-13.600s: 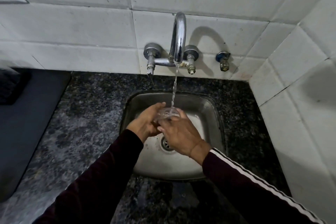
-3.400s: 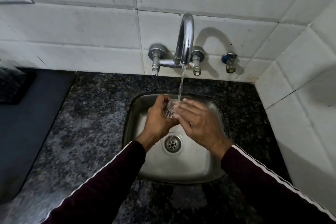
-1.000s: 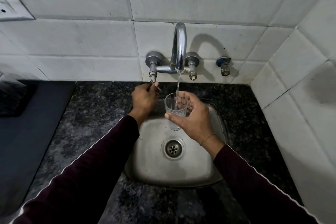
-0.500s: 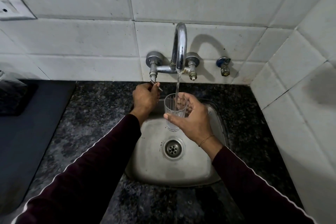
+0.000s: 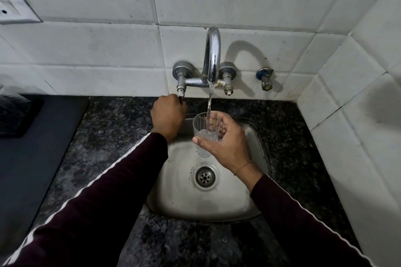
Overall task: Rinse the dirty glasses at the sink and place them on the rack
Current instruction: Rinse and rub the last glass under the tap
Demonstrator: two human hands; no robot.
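The right hand (image 5: 227,143) holds the glass (image 5: 205,134) upright over the sink (image 5: 256,193), thumb across the near wall and fingers curled round the far side, with the rim directly under the spout (image 5: 212,56). The stream (image 5: 210,99) falls inside the rim and water is collecting in the lower part of the glass. The left hand (image 5: 168,115) is closed round the left tap handle (image 5: 181,93); the handle itself is mostly hidden by the fingers, so the direction of any turn cannot be told. The step in hand appears to be the final fill-and-rinse, probably with the tap about to be shut off. To do it well, the person should keep the glass centred under the stream — off-centre flow strikes the rim and splashes onto the counter (image 5: 112,136). The grip should stay low on the wall, clear of the rim, and firm, since wet glass is likely to slip. The glass should be tipped out over the drain (image 5: 205,176) rather than the counter, and the left hand should close the tap fully before letting go — only one hand steadies the glass meanwhile. No rack is in view, so its place cannot be told.
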